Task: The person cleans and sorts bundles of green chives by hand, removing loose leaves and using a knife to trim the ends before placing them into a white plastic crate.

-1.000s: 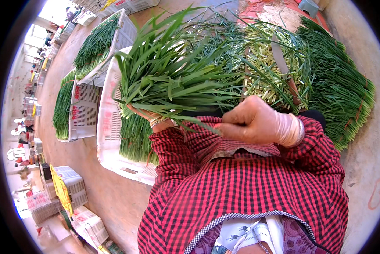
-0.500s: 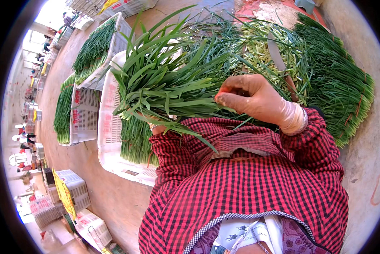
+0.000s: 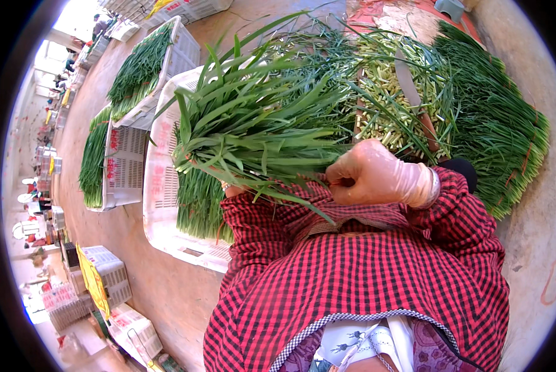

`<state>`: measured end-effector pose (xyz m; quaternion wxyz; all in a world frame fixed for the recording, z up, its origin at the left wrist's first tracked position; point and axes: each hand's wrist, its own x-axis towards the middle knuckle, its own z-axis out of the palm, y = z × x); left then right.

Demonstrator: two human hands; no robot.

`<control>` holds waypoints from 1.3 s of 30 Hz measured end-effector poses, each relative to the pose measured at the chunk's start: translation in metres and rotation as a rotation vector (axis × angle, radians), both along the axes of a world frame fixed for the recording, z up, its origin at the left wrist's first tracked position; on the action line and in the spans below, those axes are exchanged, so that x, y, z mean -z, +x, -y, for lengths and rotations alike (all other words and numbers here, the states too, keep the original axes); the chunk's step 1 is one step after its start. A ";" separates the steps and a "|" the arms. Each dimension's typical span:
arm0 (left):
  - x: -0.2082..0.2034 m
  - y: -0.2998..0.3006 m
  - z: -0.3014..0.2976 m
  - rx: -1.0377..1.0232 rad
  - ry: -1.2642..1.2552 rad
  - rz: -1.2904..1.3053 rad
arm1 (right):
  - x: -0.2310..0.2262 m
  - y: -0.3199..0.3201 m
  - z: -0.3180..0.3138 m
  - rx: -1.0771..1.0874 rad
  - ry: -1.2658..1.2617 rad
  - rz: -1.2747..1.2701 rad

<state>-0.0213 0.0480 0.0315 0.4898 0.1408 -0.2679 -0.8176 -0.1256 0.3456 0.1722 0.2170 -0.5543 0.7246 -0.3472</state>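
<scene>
A loose bunch of long green garlic chives (image 3: 253, 130) spreads out in front of me, its leaves fanning up and to the right. My left hand (image 3: 233, 190) grips it from below, mostly covered by the leaves. At the right-hand leaf tips is my right hand (image 3: 371, 173), in a thin pale glove, its fingers curled closed. A bit of orange-red shows at those fingers; what they hold is too small to tell. Beyond this hand a knife (image 3: 407, 80) with a brown handle lies on a heap of pale cut stalk ends (image 3: 377, 80).
Stacked banded chives (image 3: 495, 124) line the right side. A white plastic crate (image 3: 160, 186) holding more chives stands at my left, with two filled crates (image 3: 126, 164) (image 3: 182, 53) behind it. Loose leaves (image 3: 321, 56) are strewn ahead. Other people and crates are far left.
My right hand has moved down and nearer to me, its fingers curling tighter. The leaves of the bunch have shifted slightly, while my left hand stays beneath them.
</scene>
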 end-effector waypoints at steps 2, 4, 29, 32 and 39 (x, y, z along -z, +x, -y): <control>-0.003 0.002 0.005 -0.009 -0.006 0.001 | -0.005 -0.005 -0.011 0.051 -0.024 0.039; -0.002 0.000 0.007 -0.010 -0.003 0.000 | -0.010 -0.018 -0.023 0.233 -0.073 0.259; -0.051 -0.035 -0.018 0.037 -0.123 0.090 | -0.040 -0.071 -0.073 0.690 -0.586 0.139; -0.079 -0.042 -0.052 -0.034 -0.388 0.234 | -0.024 -0.066 -0.045 0.494 -0.374 0.120; -0.101 -0.069 -0.146 -0.027 -1.120 0.759 | -0.026 -0.031 0.026 0.242 -0.544 0.263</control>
